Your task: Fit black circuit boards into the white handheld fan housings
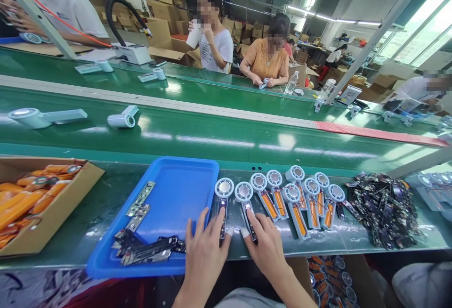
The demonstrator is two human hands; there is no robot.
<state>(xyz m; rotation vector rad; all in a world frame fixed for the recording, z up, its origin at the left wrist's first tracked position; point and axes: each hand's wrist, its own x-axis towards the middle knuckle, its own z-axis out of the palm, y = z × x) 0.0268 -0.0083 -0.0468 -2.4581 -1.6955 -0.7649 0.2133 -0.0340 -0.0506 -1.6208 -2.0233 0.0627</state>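
Observation:
My left hand (206,254) has its fingers spread, the index fingertip on the dark circuit board in the handle of a pale blue handheld fan (224,188). A second handheld fan (243,191) lies beside it under my right hand (267,249), whose index finger rests along the board in its handle. White coverings show on both thumb tips. To the left, a blue tray (187,166) carries circuit boards (151,249). Several fans with orange batteries (298,218) lie right of my hands, their handles uncovered. A heap of dark circuit boards (383,209) lies farther right.
A cardboard box (70,204) of orange batteries stands at far left. Beyond the bench runs a green conveyor (212,133) with fans (122,117) on it. Several people sit across it. Below the bench edge, a box holds more fans (330,279).

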